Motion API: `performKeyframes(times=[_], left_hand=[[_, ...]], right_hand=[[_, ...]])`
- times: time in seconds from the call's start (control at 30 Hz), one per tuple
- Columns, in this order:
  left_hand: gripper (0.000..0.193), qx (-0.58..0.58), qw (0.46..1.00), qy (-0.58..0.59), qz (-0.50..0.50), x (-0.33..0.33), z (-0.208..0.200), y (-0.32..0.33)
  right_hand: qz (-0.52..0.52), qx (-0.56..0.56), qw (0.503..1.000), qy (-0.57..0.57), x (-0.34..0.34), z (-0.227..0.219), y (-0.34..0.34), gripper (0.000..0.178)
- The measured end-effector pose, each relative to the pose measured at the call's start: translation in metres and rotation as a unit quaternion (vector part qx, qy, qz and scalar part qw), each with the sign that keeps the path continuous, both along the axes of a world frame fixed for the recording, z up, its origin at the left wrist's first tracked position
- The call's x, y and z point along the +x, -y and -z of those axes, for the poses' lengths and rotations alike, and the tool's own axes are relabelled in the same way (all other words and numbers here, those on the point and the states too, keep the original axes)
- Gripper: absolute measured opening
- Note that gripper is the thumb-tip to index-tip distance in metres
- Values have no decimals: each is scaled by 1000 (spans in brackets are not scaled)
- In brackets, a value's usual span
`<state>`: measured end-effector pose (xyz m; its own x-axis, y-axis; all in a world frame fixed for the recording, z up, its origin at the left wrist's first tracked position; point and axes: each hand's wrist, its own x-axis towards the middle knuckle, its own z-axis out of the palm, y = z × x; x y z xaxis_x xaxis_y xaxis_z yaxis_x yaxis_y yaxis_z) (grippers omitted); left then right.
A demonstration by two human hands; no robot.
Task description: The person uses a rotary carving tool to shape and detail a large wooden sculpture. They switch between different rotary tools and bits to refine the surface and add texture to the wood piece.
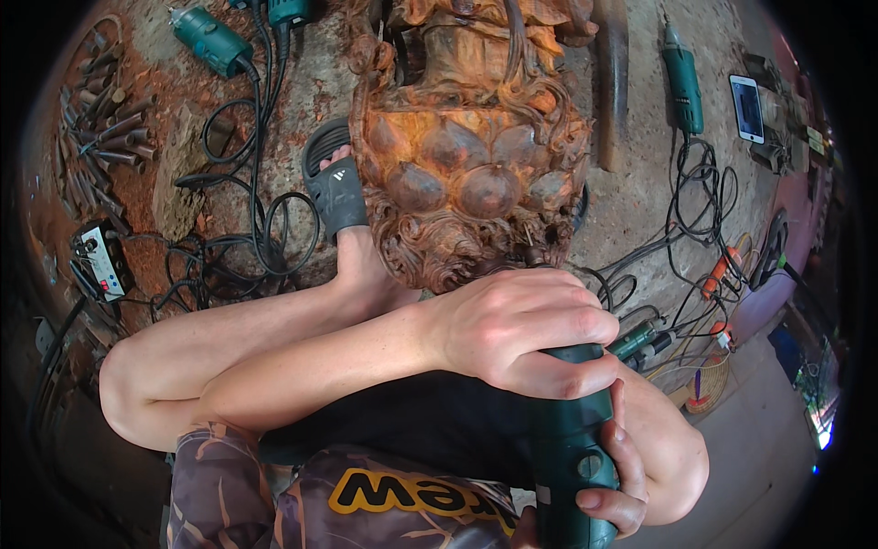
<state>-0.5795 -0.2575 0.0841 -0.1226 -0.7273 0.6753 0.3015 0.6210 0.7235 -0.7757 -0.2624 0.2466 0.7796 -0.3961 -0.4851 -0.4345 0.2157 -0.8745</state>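
A dark green electric die grinder [569, 439] runs up from the lower edge, held in both hands. My left hand [521, 329] reaches across from the left and wraps over its front end. Lower down, my right hand [622, 480] grips the body, fingers curled around the right side. Just beyond my left hand, a thin bit points at the near end of a brown and orange wood carving [485, 188]. Rounded scale-like bumps and swirling curls cover the carving. My left hand hides the grinder's nose, so contact between bit and wood is hard to tell.
More green grinders lie at the upper left [212, 41] and upper right [682, 87], their black cords [265, 220] looped over the ground. A white phone [747, 108], a control box [101, 263], an orange power strip [721, 273] and a pile of metal rods [105, 133] surround the carving.
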Motion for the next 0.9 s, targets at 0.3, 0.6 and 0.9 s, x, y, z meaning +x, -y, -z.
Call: performKeyframes(times=[0.3, 0.6, 0.9], left_hand=[[16, 29, 999, -24, -19, -5, -5, 0], [14, 21, 999, -21, -23, -5, -5, 0], [15, 22, 999, -29, -8, -5, -5, -1]], right_hand=[[-38, -77, 994, 66, 18, 9, 12, 88], [306, -275, 908, 77, 30, -2, -103, 22], [319, -342, 872, 146, 28, 17, -126, 22]])
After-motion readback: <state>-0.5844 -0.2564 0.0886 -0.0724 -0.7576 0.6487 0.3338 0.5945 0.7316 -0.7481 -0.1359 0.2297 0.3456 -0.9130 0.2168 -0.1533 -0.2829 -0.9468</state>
